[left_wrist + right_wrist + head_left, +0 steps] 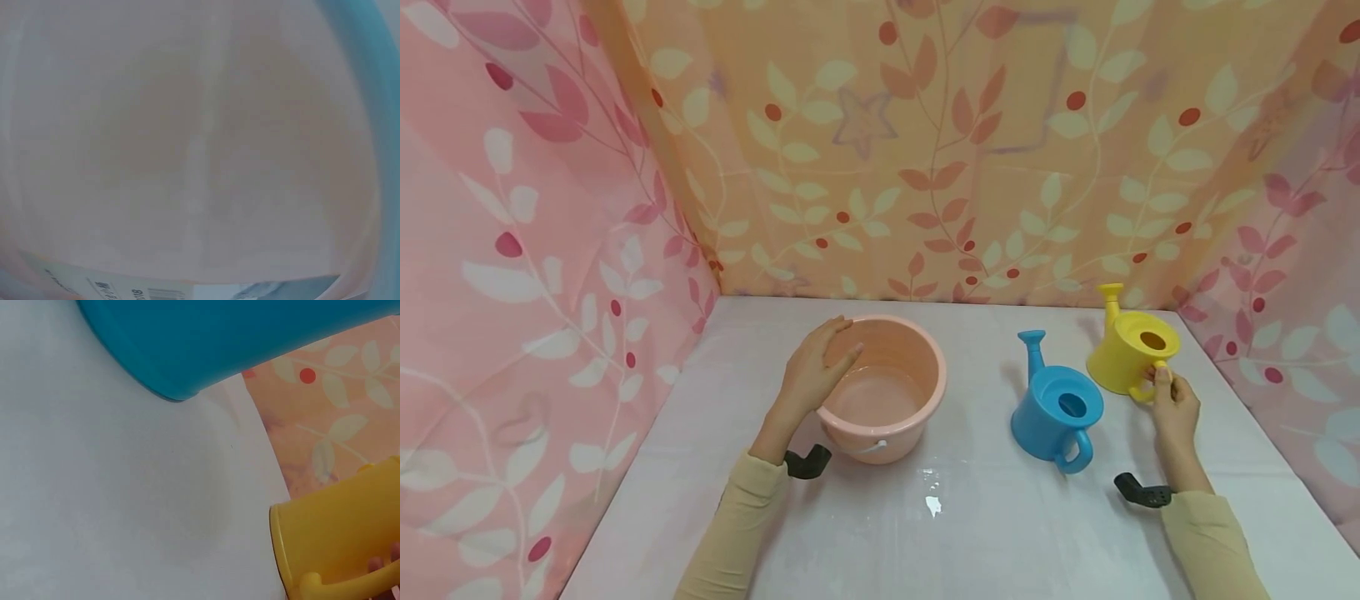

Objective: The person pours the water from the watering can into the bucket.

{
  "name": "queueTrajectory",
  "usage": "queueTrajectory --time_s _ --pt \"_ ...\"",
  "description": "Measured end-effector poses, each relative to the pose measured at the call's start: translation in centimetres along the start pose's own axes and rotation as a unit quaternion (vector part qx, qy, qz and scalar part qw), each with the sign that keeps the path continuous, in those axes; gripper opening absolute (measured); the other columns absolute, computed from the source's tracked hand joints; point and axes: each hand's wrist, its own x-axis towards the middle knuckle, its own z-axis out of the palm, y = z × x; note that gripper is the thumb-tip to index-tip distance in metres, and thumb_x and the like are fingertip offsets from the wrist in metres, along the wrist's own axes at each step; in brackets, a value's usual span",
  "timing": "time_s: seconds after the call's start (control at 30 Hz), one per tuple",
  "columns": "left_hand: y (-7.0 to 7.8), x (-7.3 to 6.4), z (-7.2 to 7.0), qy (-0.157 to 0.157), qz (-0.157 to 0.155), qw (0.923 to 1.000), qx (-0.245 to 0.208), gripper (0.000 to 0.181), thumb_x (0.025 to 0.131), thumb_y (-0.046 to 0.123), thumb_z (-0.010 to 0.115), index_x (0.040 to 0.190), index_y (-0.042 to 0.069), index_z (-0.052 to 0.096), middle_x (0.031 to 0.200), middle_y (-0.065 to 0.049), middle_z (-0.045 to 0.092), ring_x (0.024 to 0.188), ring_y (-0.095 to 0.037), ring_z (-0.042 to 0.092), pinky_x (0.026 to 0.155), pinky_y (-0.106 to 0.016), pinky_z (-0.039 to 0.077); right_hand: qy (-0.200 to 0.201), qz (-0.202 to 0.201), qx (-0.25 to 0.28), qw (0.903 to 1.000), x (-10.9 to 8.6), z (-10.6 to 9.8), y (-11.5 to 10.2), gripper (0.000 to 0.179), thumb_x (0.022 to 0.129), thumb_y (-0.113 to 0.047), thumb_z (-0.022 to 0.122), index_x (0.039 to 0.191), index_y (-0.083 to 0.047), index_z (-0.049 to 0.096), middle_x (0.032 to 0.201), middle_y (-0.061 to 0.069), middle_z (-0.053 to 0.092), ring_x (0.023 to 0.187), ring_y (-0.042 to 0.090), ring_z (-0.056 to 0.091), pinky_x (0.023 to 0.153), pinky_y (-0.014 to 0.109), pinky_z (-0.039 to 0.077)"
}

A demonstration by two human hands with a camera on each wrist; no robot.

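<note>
A peach bucket (880, 437) with a thin white handle stands left of centre in the head view. Over its left rim lies my left hand (816, 367), fingers mostly straight, thumb reaching across the opening. A pale surface (200, 156) with a printed label (150, 290) fills the left wrist view. At the far right, my right hand (1176, 408) grips the handle of a yellow watering can (1120, 362); fingertips and the handle show at the right wrist view's lower right. Whether this can touches the table I cannot tell.
A blue watering can (1045, 425) stands between the bucket and the yellow can, its spout pointing away. A white cloth (985, 533) covers the table. Patterned curtains (865, 208) enclose the back and both sides. Dark camera mounts (1142, 492) sit on both wrists.
</note>
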Motion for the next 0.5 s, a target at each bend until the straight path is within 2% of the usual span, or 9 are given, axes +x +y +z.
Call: queueTrajectory --time_s 0.13,0.23,0.33,0.43,0.5 --pt "0.0 0.1 -0.1 0.002 0.002 1.0 0.001 0.055 0.091 0.049 0.051 0.134 0.015 0.048 0.144 -0.004 0.041 0.133 -0.025 0.035 0.105 -0.052 0.031 -0.01 0.004 -0.031 0.9994 -0.3 -0.5 -0.3 0.034 0.095 -0.04 0.046 0.114 -0.015 0.058 0.086 -0.027 0.054 0.093 -0.009 0.048 0.076 0.003 0.036" --pt "0.0 0.1 -0.1 0.004 0.003 1.0 -0.002 0.055 0.091 0.049 0.051 0.134 0.015 0.048 0.144 -0.004 0.041 0.134 -0.026 0.035 0.104 -0.053 0.031 -0.017 0.015 -0.056 0.9982 -0.6 -0.8 -0.5 0.05 0.096 -0.039 0.044 0.129 -0.003 0.05 0.094 -0.023 0.055 0.095 -0.008 0.047 0.078 0.003 0.037" --pt "-0.1 0.1 0.0 0.003 0.003 1.0 -0.005 0.054 0.091 0.049 0.05 0.134 0.016 0.048 0.144 -0.004 0.041 0.134 -0.026 0.035 0.104 -0.054 0.031 -0.017 0.014 -0.092 0.9955 -1.1 -1.0 -0.6 0.055 0.096 -0.04 0.041 0.135 0.0 0.044 0.113 -0.005 0.058 0.101 -0.004 0.047 0.087 0.009 0.037" --pt "-0.1 0.0 0.0 0.001 0.0 1.0 -0.004 0.054 0.091 0.049 0.051 0.134 0.017 0.048 0.144 -0.004 0.041 0.133 -0.026 0.035 0.104 -0.053 0.031 -0.015 0.008 -0.106 0.9942 -1.7 -1.1 -0.4 0.056 0.096 -0.039 0.04 0.137 -0.001 0.042 0.132 0.016 0.05 0.112 0.005 0.047 0.099 0.02 0.037" --pt "-0.2 0.0 0.1 0.0 0.0 1.0 -0.002 0.054 0.091 0.049 0.051 0.135 0.017 0.048 0.144 -0.004 0.041 0.133 -0.027 0.035 0.104 -0.054 0.031 -0.016 0.004 -0.111 0.9937 -2.1 -1.2 -0.3 0.055 0.097 -0.039 0.039 0.138 -0.003 0.04 0.136 0.022 0.046 0.117 0.012 0.045 0.103 0.026 0.035"
